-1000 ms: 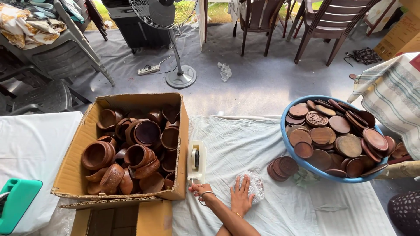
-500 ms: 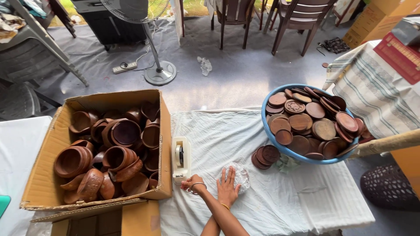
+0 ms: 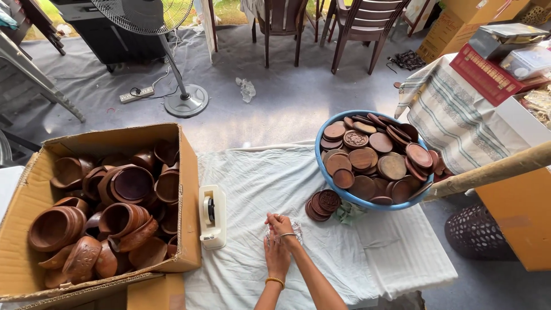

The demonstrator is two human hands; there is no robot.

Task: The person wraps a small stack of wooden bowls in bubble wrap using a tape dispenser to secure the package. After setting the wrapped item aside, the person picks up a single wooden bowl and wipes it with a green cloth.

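Note:
My two hands meet on the white cloth [image 3: 258,183] in front of me, over a small piece of clear plastic [image 3: 295,225]. My left hand [image 3: 276,255], with a gold bangle on its wrist, lies flat with the fingers pointing away from me. My right hand [image 3: 279,221], with a silver bangle, crosses over the left fingertips and is curled on the plastic. A cream tape dispenser [image 3: 212,215] stands just to the left of my hands. A short stack of round brown wooden lids [image 3: 323,204] lies to the right.
A cardboard box [image 3: 186,195] full of brown wooden bowls sits at the left. A blue basin [image 3: 319,146] heaped with wooden lids stands at the right, by a striped cloth [image 3: 459,120] and more boxes. A standing fan [image 3: 186,100] and chairs are on the floor beyond.
My right hand was spread flat on the plastic with the left beside it; now both hands are together, the right curled over the left. The view has tilted and shifted.

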